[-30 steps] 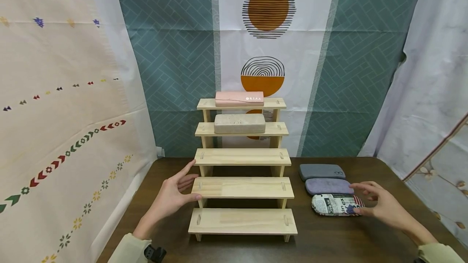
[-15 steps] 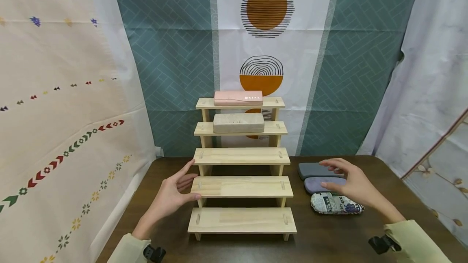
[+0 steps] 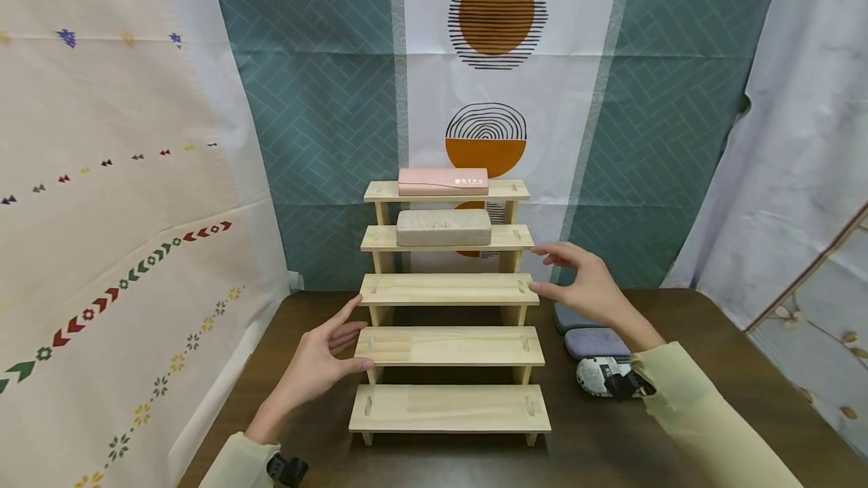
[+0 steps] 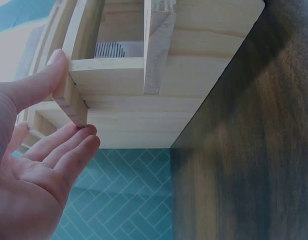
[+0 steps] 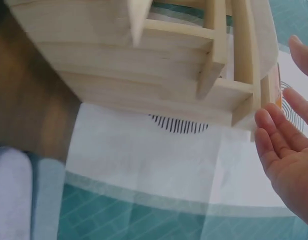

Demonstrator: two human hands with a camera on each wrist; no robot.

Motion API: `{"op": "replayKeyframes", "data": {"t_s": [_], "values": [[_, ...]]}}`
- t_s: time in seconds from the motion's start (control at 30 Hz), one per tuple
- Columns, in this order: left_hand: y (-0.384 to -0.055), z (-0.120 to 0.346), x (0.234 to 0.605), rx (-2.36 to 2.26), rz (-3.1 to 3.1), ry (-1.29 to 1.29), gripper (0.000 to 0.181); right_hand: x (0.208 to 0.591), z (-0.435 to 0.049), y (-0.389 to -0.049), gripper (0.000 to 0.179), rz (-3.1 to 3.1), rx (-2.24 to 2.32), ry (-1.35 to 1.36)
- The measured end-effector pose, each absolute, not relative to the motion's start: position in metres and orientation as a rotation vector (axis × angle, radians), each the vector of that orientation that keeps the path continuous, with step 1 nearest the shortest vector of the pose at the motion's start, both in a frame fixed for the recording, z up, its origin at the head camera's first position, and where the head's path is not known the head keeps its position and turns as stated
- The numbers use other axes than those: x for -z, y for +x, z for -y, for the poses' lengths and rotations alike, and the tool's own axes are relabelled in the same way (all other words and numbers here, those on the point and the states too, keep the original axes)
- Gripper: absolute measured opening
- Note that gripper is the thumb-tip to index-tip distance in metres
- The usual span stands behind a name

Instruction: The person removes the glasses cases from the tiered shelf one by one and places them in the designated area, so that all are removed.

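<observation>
A five-step wooden display stand (image 3: 447, 407) stands on the brown table. My left hand (image 3: 314, 361) holds its left side, thumb and fingertips against the end of a shelf; in the left wrist view the thumb (image 4: 46, 82) lies on the front edge. My right hand (image 3: 583, 282), fingers apart and holding nothing, is at the right side near the middle and upper shelves; contact is not clear. A pink glasses case (image 3: 444, 182) lies on the top shelf, and a pale beige glasses case (image 3: 444, 228) on the shelf below it.
Right of the stand lie a grey-blue glasses case (image 3: 570, 318), a purple glasses case (image 3: 597, 343) and a newspaper-print case (image 3: 597, 376), partly hidden by my right arm. Patterned cloths (image 3: 312, 134) hang behind and at both sides.
My right hand has moved left and away from me, from beside the newspaper-print case, over the other cases, to the stand's right side. My left hand has stayed in place.
</observation>
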State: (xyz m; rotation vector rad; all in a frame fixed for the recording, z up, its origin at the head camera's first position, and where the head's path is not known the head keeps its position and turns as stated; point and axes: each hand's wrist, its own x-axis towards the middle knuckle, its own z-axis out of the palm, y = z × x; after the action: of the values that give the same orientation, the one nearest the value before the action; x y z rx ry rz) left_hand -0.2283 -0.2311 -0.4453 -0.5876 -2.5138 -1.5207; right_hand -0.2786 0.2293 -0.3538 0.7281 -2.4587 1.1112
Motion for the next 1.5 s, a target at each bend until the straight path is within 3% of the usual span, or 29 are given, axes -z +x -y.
{"op": "replayKeyframes", "data": {"t_s": [0.8, 1.5], "values": [[-0.23, 0.232, 0.446, 1.524, 2.51, -0.594, 0.105, 0.304, -0.169, -0.336, 0.077, 2.639, -1.069, 0.761], [-0.229, 0.232, 0.446, 1.538, 2.509, -0.59, 0.106, 0.303, -0.139, -0.371, 0.082, 2.704, -1.063, 0.828]]}}
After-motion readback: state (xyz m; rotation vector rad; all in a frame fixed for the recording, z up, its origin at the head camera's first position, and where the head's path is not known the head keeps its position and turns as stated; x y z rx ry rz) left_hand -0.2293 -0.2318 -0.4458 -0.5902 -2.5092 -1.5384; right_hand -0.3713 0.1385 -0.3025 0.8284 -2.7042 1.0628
